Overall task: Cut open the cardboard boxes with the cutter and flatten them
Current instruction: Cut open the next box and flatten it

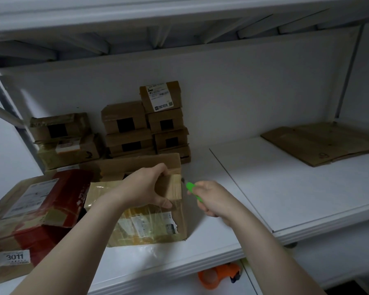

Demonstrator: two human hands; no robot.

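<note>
At the far left, a large brown cardboard box with red tape and a white label reading 3011 (19,209) lies on the white shelf (285,188). Behind it, against the back wall, several small brown cardboard boxes (124,124) are stacked in piles, some with dark square patches on the front and the topmost with a white shipping label.

In the middle, near the front edge of the shelf, stands the brown cardboard box wrapped in clear tape (149,226), with a torn label on its near face. It is just beside the red-taped box. The left hand (145,188) grips this box at its upper right corner, fingers curled over the far side and thumb pressed on the near side.

Just right of that corner is the green plastic cutter (192,189), its dark tip at the box's right edge. The right hand (213,199) holds it, fingers wrapped round the handle.

Further right, well apart from the boxes, a flattened brown cardboard sheet (320,143) lies on the shelf near the back corner. On a lower level, below the right forearm, sits an orange tape dispenser (217,275).
</note>
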